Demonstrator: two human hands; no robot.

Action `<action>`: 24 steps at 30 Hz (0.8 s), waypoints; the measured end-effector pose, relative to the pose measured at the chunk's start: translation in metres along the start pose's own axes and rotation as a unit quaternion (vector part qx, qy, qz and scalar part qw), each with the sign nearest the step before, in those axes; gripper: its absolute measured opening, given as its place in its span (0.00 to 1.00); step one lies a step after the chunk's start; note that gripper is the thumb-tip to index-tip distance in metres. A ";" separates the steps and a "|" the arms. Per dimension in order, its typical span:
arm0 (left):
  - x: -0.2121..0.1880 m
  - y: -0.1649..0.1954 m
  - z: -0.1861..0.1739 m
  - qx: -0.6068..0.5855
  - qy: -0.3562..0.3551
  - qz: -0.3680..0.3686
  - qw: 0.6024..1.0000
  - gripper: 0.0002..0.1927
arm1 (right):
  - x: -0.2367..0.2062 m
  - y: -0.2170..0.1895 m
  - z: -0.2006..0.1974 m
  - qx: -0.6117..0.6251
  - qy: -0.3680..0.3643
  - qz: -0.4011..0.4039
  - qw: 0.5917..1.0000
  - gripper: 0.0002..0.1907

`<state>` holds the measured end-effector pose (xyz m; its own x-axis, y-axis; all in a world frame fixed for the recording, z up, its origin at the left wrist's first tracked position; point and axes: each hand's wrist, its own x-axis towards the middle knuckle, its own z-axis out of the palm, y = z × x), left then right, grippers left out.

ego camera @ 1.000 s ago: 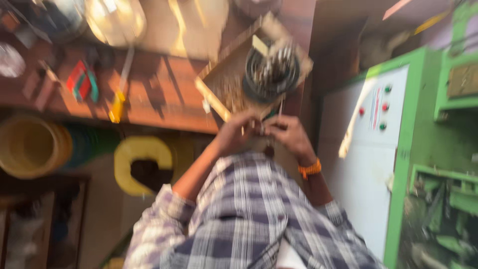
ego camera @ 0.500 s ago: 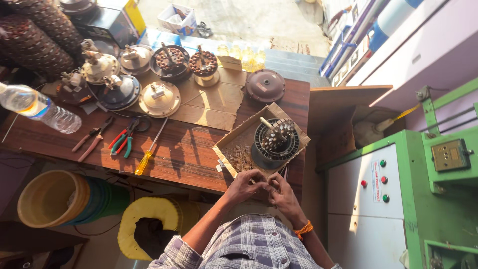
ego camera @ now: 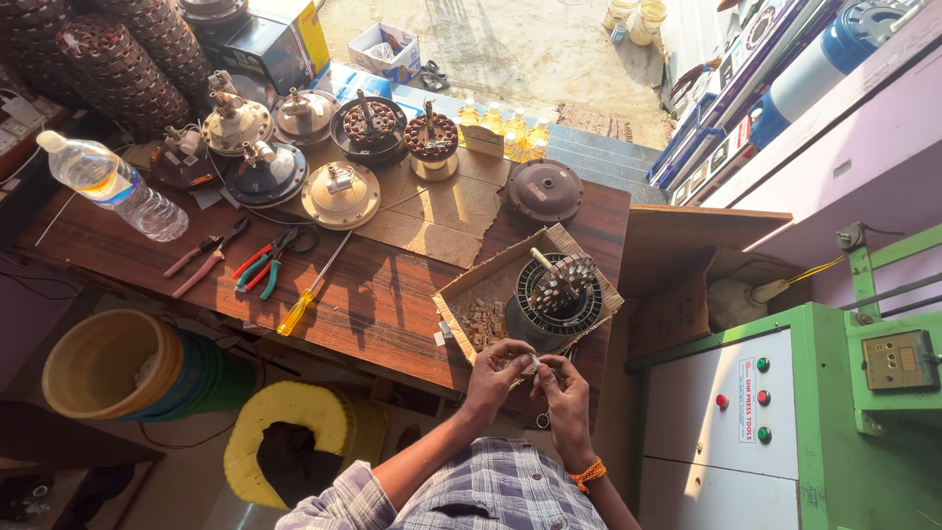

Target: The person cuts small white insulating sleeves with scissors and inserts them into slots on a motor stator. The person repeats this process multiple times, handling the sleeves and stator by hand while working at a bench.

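My left hand (ego camera: 496, 378) and my right hand (ego camera: 564, 393), which wears an orange wrist thread, meet just in front of an open cardboard tray (ego camera: 461, 294). Together their fingertips pinch a small pale piece (ego camera: 531, 365). In the tray stands a round black slotted motor stator (ego camera: 554, 294) with a shaft sticking up. A heap of small tan pieces (ego camera: 481, 320) lies beside it. The tray rests on the near right part of a dark wooden table (ego camera: 383, 304).
On the table lie a yellow-handled screwdriver (ego camera: 306, 294), red and green pliers (ego camera: 263, 265), a water bottle (ego camera: 113, 185) and several fan motor parts (ego camera: 339, 191) on cardboard. A green machine cabinet (ego camera: 775, 412) stands at right. A yellow bucket (ego camera: 98, 368) and yellow stool (ego camera: 289, 432) sit below.
The view has steadied and widened over the table. Both hands stay together at the tray's near edge, still working the small piece between the fingertips.
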<state>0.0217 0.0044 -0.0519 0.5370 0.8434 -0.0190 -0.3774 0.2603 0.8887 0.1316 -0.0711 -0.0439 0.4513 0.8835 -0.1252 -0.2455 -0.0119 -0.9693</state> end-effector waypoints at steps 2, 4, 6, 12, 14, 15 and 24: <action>0.000 0.000 -0.001 0.024 0.011 -0.015 1.000 0.08 | 0.001 0.000 -0.002 -0.039 0.013 -0.028 0.999 0.11; -0.001 0.003 -0.002 0.053 0.021 -0.042 0.998 0.10 | 0.001 -0.001 -0.005 -0.095 0.038 -0.053 0.993 0.09; -0.002 0.007 -0.001 0.085 0.029 -0.082 0.993 0.14 | -0.001 -0.006 -0.007 -0.228 0.053 -0.152 0.960 0.07; -0.004 0.011 -0.006 0.302 -0.001 0.125 0.945 0.06 | 0.000 -0.015 -0.009 -0.310 0.021 -0.197 0.930 0.08; -0.003 0.008 -0.009 0.277 0.001 0.101 0.956 0.04 | 0.002 -0.014 -0.008 -0.277 -0.004 -0.175 0.945 0.09; -0.002 0.006 -0.010 0.264 0.002 0.088 0.960 0.04 | 0.004 -0.013 -0.007 -0.253 -0.014 -0.177 0.951 0.09; 0.004 -0.008 0.012 0.197 -0.010 0.028 0.980 0.04 | 0.004 0.005 -0.002 -0.252 0.083 -0.284 0.922 0.03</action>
<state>0.0359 -0.0004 -0.0537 0.5393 0.8412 0.0405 -0.0887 0.0089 0.9960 0.1337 -0.0683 -0.0493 0.5198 0.7310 0.4421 0.4805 0.1777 -0.8588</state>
